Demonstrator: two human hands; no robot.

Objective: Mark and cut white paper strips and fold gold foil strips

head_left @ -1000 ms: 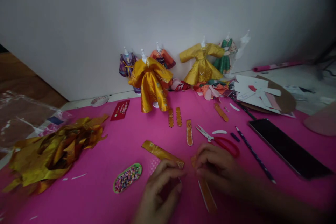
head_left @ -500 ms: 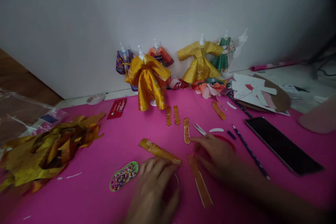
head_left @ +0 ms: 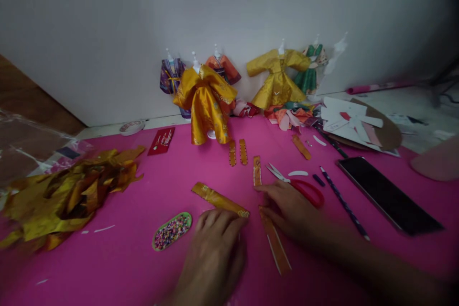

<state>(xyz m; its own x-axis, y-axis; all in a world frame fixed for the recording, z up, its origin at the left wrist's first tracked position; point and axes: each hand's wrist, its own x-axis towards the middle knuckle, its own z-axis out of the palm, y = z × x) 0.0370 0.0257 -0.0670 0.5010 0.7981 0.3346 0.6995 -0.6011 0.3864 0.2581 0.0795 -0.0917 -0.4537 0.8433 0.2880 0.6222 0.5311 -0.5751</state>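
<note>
My left hand [head_left: 217, 246] is low over the pink surface. Its bent fingers press together beside the near edge of a gold brocade strip [head_left: 215, 199]; what they may hold is hidden. My right hand [head_left: 289, 203] is open, with its index finger stretched out onto the lower end of a white-edged narrow strip [head_left: 257, 169]. Below its thumb lies a longer orange strip with white edges [head_left: 276, 244]. Red-handled scissors [head_left: 307, 192] lie partly open just beyond the right hand. To the left of my left hand is a green oval dish of colourful beads [head_left: 172, 231].
Gold fabric scraps [head_left: 71, 196] pile up on the left. Miniature robes, including a shiny gold one [head_left: 208, 105], stand along the wall. A phone [head_left: 389, 196], a patterned pencil [head_left: 344, 203] and a white paper stack [head_left: 346, 122] lie on the right. A red card [head_left: 161, 141] lies behind.
My right hand has moved slightly nearer, uncovering the scissors' red handles, and its fingertip now covers the narrow strip's lower end. My left thumb has drawn in, and a thin white curve beside it is hidden.
</note>
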